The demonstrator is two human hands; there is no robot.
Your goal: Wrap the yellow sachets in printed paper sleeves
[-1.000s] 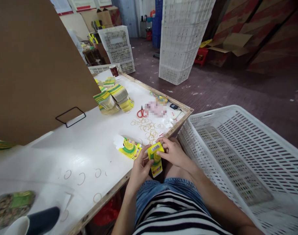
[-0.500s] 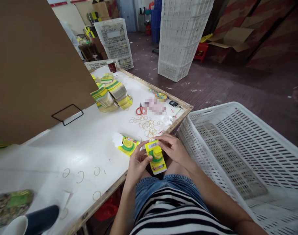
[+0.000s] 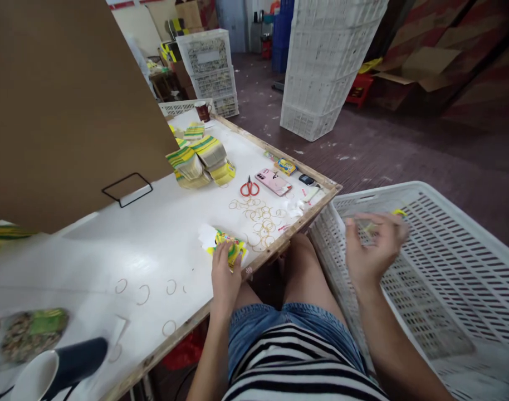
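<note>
My left hand (image 3: 226, 273) is at the table's near edge, its fingers and thumb closed on a yellow-green printed carton (image 3: 218, 236) with white flaps at one end. My right hand (image 3: 375, 245) is raised over the white plastic crate (image 3: 455, 217), its fingers curled and blurred by motion. A bit of yellow (image 3: 400, 213) shows just past its fingers; whether the hand grips it I cannot tell. Loose rubber bands (image 3: 263, 223) lie scattered beyond the left hand, near red-handled scissors (image 3: 249, 188).
Bundled yellow-green cartons (image 3: 208, 150) are piled beside a large cardboard sheet (image 3: 71, 111). A pink phone (image 3: 273, 182) lies near the table's right edge. A dark blue cup (image 3: 77, 362) lies front left, by a bag (image 3: 33, 334). Stacked white crates (image 3: 321, 72) stand on the floor.
My right hand has gone from my lap to above the crate, and the yellow box is gone from between my hands. My left hand has moved onto the carton on the table.
</note>
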